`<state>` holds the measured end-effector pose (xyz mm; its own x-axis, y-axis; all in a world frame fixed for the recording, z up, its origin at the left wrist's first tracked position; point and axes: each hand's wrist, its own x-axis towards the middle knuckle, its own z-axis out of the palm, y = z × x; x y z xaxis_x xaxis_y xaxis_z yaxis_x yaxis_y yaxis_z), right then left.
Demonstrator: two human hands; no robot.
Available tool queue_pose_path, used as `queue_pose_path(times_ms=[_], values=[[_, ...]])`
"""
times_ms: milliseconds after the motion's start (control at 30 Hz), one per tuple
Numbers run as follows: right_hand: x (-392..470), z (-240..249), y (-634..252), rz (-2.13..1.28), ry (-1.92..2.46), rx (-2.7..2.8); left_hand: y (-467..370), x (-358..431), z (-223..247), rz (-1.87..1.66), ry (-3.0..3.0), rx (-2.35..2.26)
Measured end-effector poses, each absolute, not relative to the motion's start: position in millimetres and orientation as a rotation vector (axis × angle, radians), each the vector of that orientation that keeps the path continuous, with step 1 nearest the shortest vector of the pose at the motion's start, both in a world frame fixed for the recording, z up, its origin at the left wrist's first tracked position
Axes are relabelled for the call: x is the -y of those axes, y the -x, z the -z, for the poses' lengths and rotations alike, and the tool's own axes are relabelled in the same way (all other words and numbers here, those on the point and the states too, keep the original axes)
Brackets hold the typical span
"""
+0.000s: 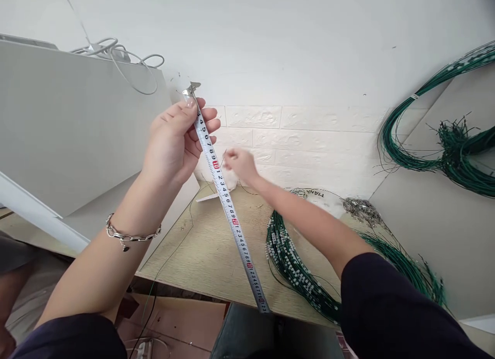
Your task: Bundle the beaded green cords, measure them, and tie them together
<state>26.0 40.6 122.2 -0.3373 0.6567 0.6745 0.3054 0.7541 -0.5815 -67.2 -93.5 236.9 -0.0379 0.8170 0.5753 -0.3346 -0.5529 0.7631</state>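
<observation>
My left hand (176,134) is raised, its thumb and fingers pinching the top of a white steel tape measure blade (226,196) just below its metal hook. From there the blade slants down to the right, its lower end by the table's front edge. Black numbers and red tens marks show on it. Just right of the blade, my right hand (240,164) has its fingers curled together, slightly blurred. A thin dark strand shows at its fingertips, but I cannot make out what they hold. Below my right forearm lies a bundle of green wires with white beads (294,263).
The wooden table (216,245) meets a white brick-patterned wall. Small metal parts (361,210) lie in a pile at right, near another green wire bundle (402,266). Coiled green wires (410,147) hang above. A white cabinet (77,127) with cables (112,52) stands left.
</observation>
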Motion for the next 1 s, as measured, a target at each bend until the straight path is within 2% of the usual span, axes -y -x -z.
queue_pose_path(times_ms=[67, 167, 333, 500, 600, 800, 1000], values=[[-72, -157, -37, -0.705, 0.781, 1.570, 67, 92, -237, -1.719, -1.370, -0.543], [-100, -199, -51, -0.794, 0.749, 1.292, 67, 89, -236, -1.704, -1.362, -0.533], [-83, -249, -76, -0.641, 0.602, 1.224, 66, 83, -234, -1.680, -1.356, -0.647], [-4, -288, -117, -0.281, 0.488, 0.988, 61, 72, -230, -1.643, -1.386, -0.738], [47, -277, -128, -0.192, 0.410, 1.059, 51, 68, -222, -1.595, -1.411, -0.772], [103, -185, -113, -0.647, 0.716, 1.341, 19, 82, -194, -1.393, -1.444, -0.814], [126, -138, -104, -0.719, 0.800, 1.345, -3, 104, -167, -1.277, -1.466, -0.838]])
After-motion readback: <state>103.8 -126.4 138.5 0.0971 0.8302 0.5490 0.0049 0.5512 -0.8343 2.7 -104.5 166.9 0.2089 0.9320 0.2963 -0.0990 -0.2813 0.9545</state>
